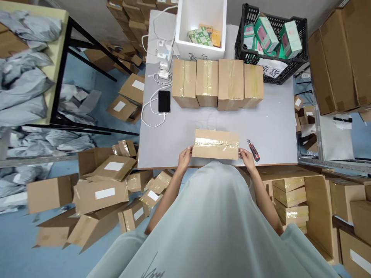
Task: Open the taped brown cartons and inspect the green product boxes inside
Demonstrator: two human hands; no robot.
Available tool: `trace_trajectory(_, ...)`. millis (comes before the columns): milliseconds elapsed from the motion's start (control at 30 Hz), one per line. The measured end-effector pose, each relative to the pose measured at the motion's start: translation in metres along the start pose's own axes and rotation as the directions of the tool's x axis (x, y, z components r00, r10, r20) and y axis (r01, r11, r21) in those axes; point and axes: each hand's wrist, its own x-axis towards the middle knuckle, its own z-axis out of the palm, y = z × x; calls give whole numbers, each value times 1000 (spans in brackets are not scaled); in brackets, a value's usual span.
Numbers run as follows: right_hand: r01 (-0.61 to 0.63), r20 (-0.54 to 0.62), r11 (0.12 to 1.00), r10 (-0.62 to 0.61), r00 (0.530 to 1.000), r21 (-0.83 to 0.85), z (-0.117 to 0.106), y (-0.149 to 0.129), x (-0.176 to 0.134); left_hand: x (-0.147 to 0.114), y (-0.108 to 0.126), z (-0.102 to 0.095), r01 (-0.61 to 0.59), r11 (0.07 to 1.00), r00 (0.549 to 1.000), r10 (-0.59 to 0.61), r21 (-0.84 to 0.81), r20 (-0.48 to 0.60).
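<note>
A long taped cardboard box point(215, 151) lies crosswise at the front edge of the grey table, close to my body. My left hand point(184, 158) grips its left end, and my right hand point(246, 157) grips the right end. The fingers curl partly out of sight around the ends. Shiny tape runs along the top seam. Just right of my right hand lies a red and black utility knife point(254, 151). Farther back stands a row of several taped cardboard boxes point(207, 83).
Behind the row are a white foam bin point(199, 50) and a black crate point(305, 42) of green-and-pink boxes. A phone point(164, 101) on a white cable lies at left. A large open carton point(319, 208) holds taped boxes at my right. Loose cartons point(100, 195) cover the floor at left.
</note>
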Motion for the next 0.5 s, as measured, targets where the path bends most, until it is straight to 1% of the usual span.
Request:
trace_trajectory(67, -25, 14, 1000, 25, 1000, -10, -2, 7, -5, 0, -8, -3, 29, 999, 1000, -30, 20, 8)
trace_trajectory(133, -33, 51, 999, 33, 998, -12, -2, 10, -9, -1, -13, -2, 21, 999, 999, -22, 34, 27)
trace_trajectory(233, 6, 164, 1000, -3, 987, -18, 1, 8, -12, -3, -14, 2, -10, 999, 998, 7, 41, 66)
trace_trajectory(300, 37, 207, 999, -30, 978, -30, 4, 4, -12, -3, -12, 6, -30, 998, 997, 26, 48, 77)
trace_trajectory(433, 63, 170, 997, -54, 984, -47, 5, -4, -9, 1, -4, 8, -48, 997, 996, 43, 57, 81)
trace_trajectory(500, 77, 138, 996, -69, 988, -51, 3, -12, -4, 3, 4, 7, -74, 996, 994, 70, 43, 81)
